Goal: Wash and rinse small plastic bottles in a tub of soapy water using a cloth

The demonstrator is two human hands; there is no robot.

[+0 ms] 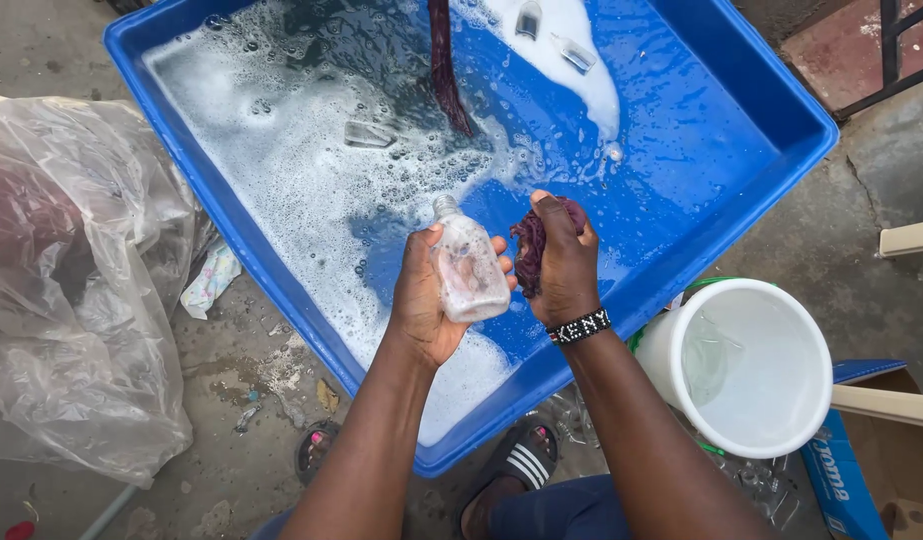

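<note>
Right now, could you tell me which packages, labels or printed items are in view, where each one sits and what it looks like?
Blue cardboard box with white lettering: lower right corner, beside the white plastic bucket, flap open.
Black beaded wristband with white letters: on the right hand's wrist.
Small clear plastic bottle: in the left hand's grip over the blue plastic tub; no label visible.
Clear crumpled plastic bag: far left, unprinted.

We see a small clear glass bottle, soapy and uncapped, tilted with its neck pointing up and away, over the foamy near part of the blue tub; just beside it on the right, touching or nearly so, a bunched, wet dark purple rag
</note>
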